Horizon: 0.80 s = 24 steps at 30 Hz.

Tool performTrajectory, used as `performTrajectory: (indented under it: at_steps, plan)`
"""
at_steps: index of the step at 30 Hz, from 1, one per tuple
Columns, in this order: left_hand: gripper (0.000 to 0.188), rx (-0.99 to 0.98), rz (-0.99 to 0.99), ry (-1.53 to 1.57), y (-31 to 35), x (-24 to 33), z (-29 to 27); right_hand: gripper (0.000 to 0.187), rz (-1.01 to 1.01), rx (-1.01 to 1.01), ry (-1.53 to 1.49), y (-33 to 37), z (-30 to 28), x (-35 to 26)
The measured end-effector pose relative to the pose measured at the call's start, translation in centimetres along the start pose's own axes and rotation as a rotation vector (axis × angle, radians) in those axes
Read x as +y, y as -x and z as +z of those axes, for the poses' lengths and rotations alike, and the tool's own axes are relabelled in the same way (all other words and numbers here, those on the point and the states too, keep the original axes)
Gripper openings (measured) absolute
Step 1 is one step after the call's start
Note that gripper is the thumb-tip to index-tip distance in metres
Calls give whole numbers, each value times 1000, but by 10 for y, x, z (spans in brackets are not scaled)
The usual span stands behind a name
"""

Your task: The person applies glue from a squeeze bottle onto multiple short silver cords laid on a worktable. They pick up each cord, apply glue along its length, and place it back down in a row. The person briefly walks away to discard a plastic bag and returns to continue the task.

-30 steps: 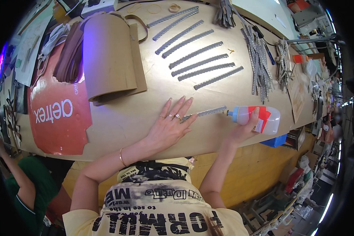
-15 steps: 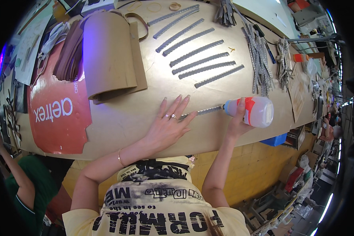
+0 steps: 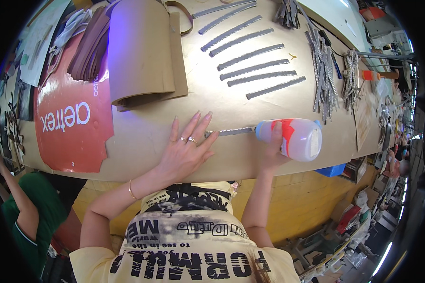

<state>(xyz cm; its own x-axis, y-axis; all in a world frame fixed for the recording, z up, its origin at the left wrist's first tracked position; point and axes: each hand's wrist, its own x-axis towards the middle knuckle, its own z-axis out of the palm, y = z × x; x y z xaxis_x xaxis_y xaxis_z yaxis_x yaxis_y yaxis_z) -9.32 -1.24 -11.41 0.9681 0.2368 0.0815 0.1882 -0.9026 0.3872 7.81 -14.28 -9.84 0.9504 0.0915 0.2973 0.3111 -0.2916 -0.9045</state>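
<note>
Head view, mid-frame: grey braided strip is pressed at left end by spread left hand; long axis is directed rightward to squeeze bottle, clasped by right hand.

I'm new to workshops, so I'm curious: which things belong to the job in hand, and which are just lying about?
In the job:
grey braided strip, one end at the left hand
bottle, in the right hand
probably the row of similar strips

Apparently just lying about:
curled brown sheet
red sheet
</note>
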Motion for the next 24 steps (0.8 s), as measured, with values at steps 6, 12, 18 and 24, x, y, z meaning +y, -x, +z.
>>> performTrajectory:
  at_steps: [6, 12, 18, 24]
  plan:
    - [51, 21, -2, -15, 1, 0, 1, 27, -102, -92, -74, 21, 15, -12]
    - [55, 22, -26, 14, 3, 0, 3, 21, -127, -183, -100, 33, 24, -21]
    - [47, 169, -67, 7, 18, -4, 4, 18, -147, -244, -95, 39, 26, -25]
    - [42, 146, -63, -47, 24, -7, 6, 17, -173, -293, -112, 46, 29, -21]
